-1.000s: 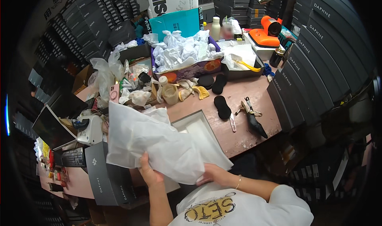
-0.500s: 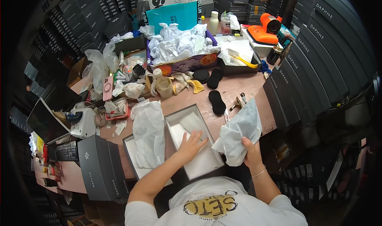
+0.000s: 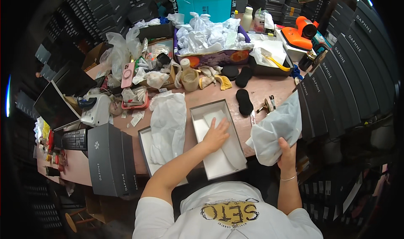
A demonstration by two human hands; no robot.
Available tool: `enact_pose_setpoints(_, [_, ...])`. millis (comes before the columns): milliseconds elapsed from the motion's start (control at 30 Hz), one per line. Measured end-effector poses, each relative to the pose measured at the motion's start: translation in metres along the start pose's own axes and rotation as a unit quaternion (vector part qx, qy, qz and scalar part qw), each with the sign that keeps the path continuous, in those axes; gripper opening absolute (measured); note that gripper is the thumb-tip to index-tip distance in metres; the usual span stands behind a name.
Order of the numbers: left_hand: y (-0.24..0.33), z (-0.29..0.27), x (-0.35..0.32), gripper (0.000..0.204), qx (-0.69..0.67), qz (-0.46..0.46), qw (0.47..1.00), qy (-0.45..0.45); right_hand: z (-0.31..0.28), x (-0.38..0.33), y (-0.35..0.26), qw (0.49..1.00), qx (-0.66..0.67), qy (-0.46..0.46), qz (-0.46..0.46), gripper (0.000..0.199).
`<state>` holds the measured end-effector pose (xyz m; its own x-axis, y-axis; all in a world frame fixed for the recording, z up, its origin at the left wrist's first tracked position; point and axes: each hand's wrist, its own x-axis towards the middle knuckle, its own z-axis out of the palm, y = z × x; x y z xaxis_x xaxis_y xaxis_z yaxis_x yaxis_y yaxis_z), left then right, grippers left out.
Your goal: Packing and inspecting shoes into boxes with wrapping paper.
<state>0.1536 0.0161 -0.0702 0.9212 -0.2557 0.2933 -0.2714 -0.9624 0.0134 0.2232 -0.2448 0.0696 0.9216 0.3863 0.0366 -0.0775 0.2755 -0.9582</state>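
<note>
My left hand (image 3: pixel 217 134) reaches into a grey shoebox base (image 3: pixel 212 169) with a white lining. Its fingers are spread over a white paper strip (image 3: pixel 230 152) that lies lengthwise in the box. My right hand (image 3: pixel 287 154) grips a pale white wrapped bundle (image 3: pixel 275 131), held at the right of the box by the table's edge. What the wrapping contains is hidden. Left of the box, another white wrapped bundle (image 3: pixel 167 125) lies on a second shallow grey box part (image 3: pixel 146 140).
Black padded pieces (image 3: pixel 243 102) and a small metal tool (image 3: pixel 264 107) lie beyond the bundle. Farther back stand a purple carton (image 3: pixel 219 58) of crumpled paper, a bottle (image 3: pixel 190 77) and an orange device (image 3: pixel 296 37). Stacked dark shoeboxes (image 3: pixel 336 91) rise at right; more shoeboxes (image 3: pixel 107 163) stand left.
The whole view has shifted. The paper strip now lies lengthwise along the box under my left hand. My right hand still holds the bundle, now a little farther from the box.
</note>
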Motion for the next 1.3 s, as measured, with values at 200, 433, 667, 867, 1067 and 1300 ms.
enact_pose_setpoints(200, [-0.011,-0.026,0.014,0.030,-0.136,-0.065,0.947,-0.285,0.002,0.010,-0.011,0.999,0.040,-0.002,0.017,0.070])
enact_pose_setpoints(433, [-0.044,-0.137,0.001,0.023,-0.138,-0.118,0.966,0.182,0.008,0.000,0.017,0.998,0.047,-0.022,0.033,0.067])
enact_pose_setpoints(667, [-0.056,-0.174,-0.027,0.015,-0.310,-0.291,0.807,0.411,0.098,-0.011,0.136,0.771,-0.521,-0.362,-0.050,0.081])
enact_pose_setpoints(867, [-0.038,-0.141,-0.011,0.032,-0.102,-0.091,0.981,0.139,0.095,-0.033,0.031,0.686,-0.517,-0.511,0.003,0.080])
enact_pose_setpoints(1067, [-0.034,-0.034,-0.011,0.025,-0.186,-0.049,0.943,-0.272,0.086,-0.028,0.058,0.722,-0.561,-0.395,-0.095,0.074])
enact_pose_setpoints(1300, [-0.029,-0.056,-0.005,0.031,-0.268,-0.149,0.890,-0.339,0.062,-0.017,0.121,0.779,-0.479,-0.404,-0.013,0.065])
